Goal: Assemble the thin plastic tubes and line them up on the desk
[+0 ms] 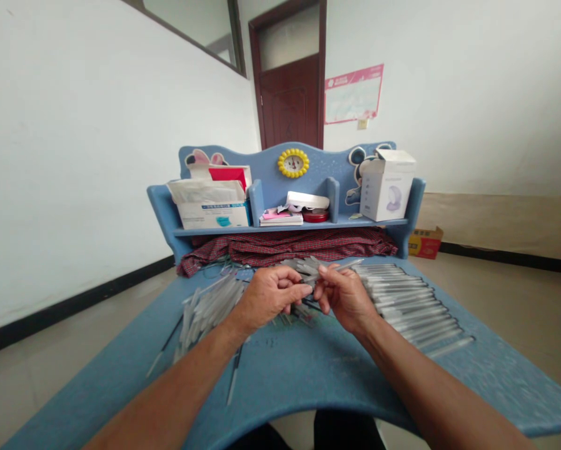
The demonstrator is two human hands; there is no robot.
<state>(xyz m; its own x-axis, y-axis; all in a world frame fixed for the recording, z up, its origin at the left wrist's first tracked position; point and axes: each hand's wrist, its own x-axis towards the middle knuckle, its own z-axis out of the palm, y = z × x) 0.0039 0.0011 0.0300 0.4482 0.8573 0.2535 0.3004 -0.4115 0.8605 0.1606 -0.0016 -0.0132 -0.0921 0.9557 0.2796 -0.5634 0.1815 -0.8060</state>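
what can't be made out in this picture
All in the head view:
Whatever lies between the fingertips of the left hand and right hand: hidden by the hands themselves, and blurred.
The blue desk's near left corner: cut off by the bottom edge.
The pink poster's lettering: too small, blurred.
The yellow dial's markings: too small.
The tall white box's inside: hidden by its walls.

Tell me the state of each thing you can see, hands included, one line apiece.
Left hand: fingers curled; grip unclear
Right hand: closed on slender translucent pieces
Left pile of pieces: loose, heaped
Right row of pieces: laid roughly side by side
Checked cloth: bunched up
Mask box: upright
White box: upright
Door: shut
Yellow-rimmed dial: reading too small to tell
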